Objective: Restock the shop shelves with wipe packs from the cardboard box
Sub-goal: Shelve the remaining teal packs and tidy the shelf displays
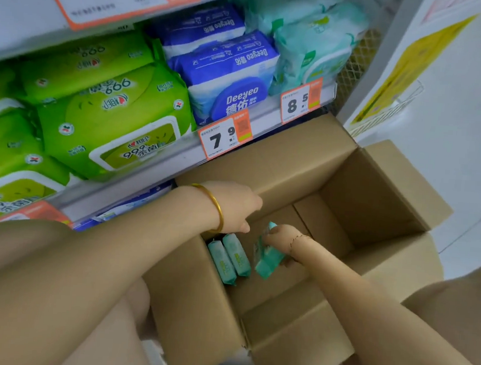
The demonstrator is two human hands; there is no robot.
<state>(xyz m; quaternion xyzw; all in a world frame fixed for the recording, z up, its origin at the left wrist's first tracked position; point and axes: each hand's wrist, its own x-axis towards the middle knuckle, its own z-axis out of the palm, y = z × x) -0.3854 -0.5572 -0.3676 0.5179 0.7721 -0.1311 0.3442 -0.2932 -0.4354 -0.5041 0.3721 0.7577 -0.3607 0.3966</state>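
Note:
An open cardboard box (347, 196) stands on the floor below the shelves. Inside it, my right hand (282, 239) grips a teal wipe pack (266, 260), tilted, just above the box bottom. Two more teal packs (229, 257) lie side by side against the box's left wall. My left hand (236, 208), with a gold bangle on the wrist, holds the box's far-left rim, fingers curled over the edge. On the shelf above, the right end holds a stack of matching teal packs (311, 41).
Green wipe packs (109, 114) fill the shelf's left side and blue Deeyeo packs (227, 74) its middle. Price tags reading 7.9 (224, 138) and 8.5 (299, 102) hang on the shelf edge. A white wire basket (389, 110) hangs on a panel to the right.

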